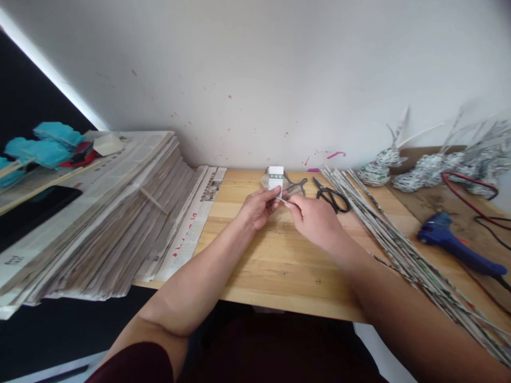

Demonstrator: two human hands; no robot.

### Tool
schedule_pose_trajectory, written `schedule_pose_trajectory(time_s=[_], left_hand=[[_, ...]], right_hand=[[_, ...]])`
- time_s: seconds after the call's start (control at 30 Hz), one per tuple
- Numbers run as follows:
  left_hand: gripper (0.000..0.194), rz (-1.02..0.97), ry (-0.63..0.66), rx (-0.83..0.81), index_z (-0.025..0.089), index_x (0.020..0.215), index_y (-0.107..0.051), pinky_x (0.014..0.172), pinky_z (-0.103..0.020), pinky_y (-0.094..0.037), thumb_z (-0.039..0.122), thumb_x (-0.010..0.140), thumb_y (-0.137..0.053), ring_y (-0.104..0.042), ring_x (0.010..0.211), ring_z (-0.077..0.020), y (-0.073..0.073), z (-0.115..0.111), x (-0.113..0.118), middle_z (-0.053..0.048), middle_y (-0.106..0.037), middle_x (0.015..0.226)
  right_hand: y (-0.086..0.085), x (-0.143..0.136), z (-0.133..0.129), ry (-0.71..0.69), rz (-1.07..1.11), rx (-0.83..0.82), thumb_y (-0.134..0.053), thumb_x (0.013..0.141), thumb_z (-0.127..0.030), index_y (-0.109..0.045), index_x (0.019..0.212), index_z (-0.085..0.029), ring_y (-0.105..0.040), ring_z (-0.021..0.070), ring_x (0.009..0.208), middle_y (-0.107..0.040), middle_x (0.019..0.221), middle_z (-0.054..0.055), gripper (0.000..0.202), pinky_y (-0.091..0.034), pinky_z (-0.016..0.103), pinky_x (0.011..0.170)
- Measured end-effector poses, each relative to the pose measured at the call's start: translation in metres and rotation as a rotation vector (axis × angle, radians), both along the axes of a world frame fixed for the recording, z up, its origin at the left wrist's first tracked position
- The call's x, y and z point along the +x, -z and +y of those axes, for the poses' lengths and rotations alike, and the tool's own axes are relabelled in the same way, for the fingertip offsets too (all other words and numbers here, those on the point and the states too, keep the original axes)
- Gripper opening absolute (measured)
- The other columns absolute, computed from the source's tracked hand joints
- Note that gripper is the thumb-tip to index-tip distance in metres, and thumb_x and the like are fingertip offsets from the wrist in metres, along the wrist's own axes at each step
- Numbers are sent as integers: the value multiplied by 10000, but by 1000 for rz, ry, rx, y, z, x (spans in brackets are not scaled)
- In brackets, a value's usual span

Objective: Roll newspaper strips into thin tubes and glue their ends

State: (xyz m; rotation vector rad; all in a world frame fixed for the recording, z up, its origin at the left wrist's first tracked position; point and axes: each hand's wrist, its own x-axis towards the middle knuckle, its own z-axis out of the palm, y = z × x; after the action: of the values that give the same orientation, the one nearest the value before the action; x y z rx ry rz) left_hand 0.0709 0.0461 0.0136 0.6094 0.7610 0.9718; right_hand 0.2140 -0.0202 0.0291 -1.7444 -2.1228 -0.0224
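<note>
My left hand (259, 208) is closed, its thumb pressed over the lower part of a small white paper piece with a green printed band (275, 174), which stands up above the fingers. Close beside it, my right hand (317, 217) pinches a thin pale stick (284, 200) whose tip reaches toward my left fingers. Whether stick and white piece are joined cannot be made out. Behind the hands lies a greyish crumpled cloth-like thing (293, 186), partly covered. Black-handled scissors (333, 198) rest just right of my right hand.
A tall newspaper stack (120, 223) fills the left, with a dark phone (43, 210) and blue pieces (42, 149) on top. Rolled paper sticks (383, 234), a blue glue gun (459, 247) and woven paper shapes (381, 166) occupy the right. A wall closes the back.
</note>
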Motion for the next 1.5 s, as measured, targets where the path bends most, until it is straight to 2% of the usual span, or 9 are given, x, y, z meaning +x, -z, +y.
schedule_pose_trajectory(time_s=[0.17,0.37,0.5,0.63,0.8,0.93,1.17,1.3,1.5], left_hand=[[74,5,9,10,63,790,-650,434,-95,-444,86,857,-630,-509,443,-7,0,-1,1,-48,-697,732],[78,6,16,9,62,787,-646,452,-96,-447,96,857,-637,-524,460,-12,1,-2,2,-39,-683,695],[65,16,11,23,68,789,-651,432,-96,-439,95,848,-645,-522,452,-12,0,-2,2,-48,-701,727],[79,-5,14,4,69,783,-650,472,-100,-475,84,857,-627,-543,463,-19,1,-1,2,-55,-705,726],[112,-28,-22,-16,82,746,-630,505,-99,-496,67,857,-619,-574,483,-29,1,0,2,-46,-695,685],[96,-30,-14,-11,79,764,-641,503,-100,-496,64,856,-616,-576,485,-30,1,0,1,-49,-699,696],[87,-26,0,-2,76,766,-648,506,-108,-497,67,849,-622,-570,483,-33,3,0,2,-51,-693,696],[94,-24,10,-15,71,771,-646,518,-113,-502,72,858,-611,-585,494,-40,4,1,3,-57,-688,691],[91,-36,32,-1,55,797,-666,529,-111,-511,52,859,-600,-600,523,-44,3,1,2,-42,-680,686]], right_hand=[[3,2,3,-32,80,-87,-413,954,-246,-623,849,-182,-586,167,659,-696,763,53,243,-296,283,593],[6,-1,0,-35,79,76,-502,931,-294,-629,939,-178,-604,184,718,-711,855,68,173,-305,286,613],[5,1,3,8,79,-1,-436,962,-302,-631,867,-184,-587,183,653,-689,737,60,247,-275,292,578],[5,4,5,3,74,-62,-400,972,-282,-635,870,-183,-594,186,656,-704,763,69,274,-281,292,589],[5,3,3,-24,-4,55,-492,940,-327,-642,1023,-157,-603,207,700,-716,834,97,241,-311,303,648],[3,2,2,-32,-43,72,-457,952,-279,-660,1000,-165,-592,206,708,-709,818,95,237,-298,306,639],[3,2,3,-3,49,-80,-404,959,-267,-645,881,-179,-603,192,674,-710,783,76,268,-289,297,584],[5,0,1,11,54,17,-484,931,-308,-628,1045,-165,-624,208,709,-727,863,93,234,-314,298,602],[7,1,2,-13,60,56,-449,948,-262,-649,1017,-184,-622,201,719,-727,880,79,226,-315,299,618]])
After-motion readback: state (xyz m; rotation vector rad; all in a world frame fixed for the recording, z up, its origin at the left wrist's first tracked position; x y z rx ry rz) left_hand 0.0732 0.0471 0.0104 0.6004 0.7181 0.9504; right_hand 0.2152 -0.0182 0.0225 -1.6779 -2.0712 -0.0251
